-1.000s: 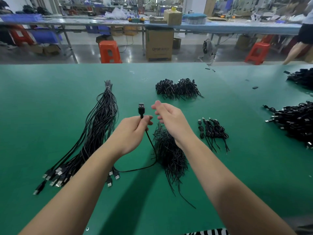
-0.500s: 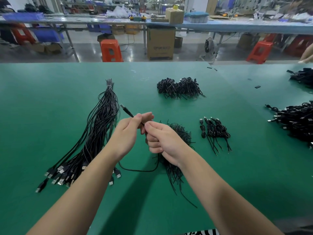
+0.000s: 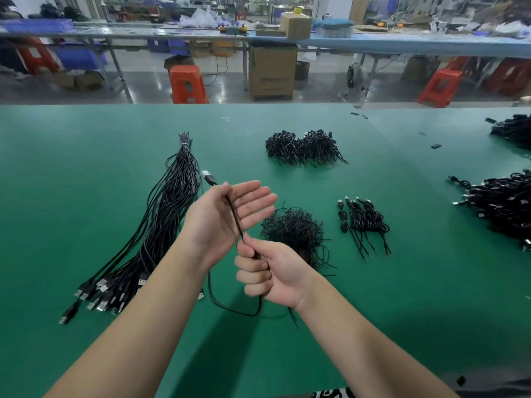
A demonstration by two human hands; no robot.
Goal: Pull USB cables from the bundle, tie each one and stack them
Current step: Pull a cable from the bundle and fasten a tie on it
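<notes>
1. Far left: long bundle of thin black USB cables (image 3: 161, 225), bound near its top with a pale tie, plugs fanned out toward the near edge of the green table mat (image 3: 71, 173). Source pile, lying flat.
2. Left hand (image 3: 227, 216): palm up, fingers straight and relaxed, gripping nothing. The single black USB cable (image 3: 234, 216) lies across the palm; its silver plug (image 3: 208, 177) sticks out past the thumb side, toward the bundle.
3. Right hand (image 3: 270, 271): fingers clenched round the same cable just below the left palm. Below the fist the cable drops in a slack loop and passes behind the left wrist.
4. Judgement: winding is just starting. To do it well, keep the plug end trapped at the left palm, feed with the right under light tension, make even loops, and leave enough tail to wrap.
5. Behind the right hand: loose tangle of thin black wire ties (image 3: 293, 231).
6. Right of that: small row of coiled, tied black cables (image 3: 362, 222), the stack so far.
</notes>
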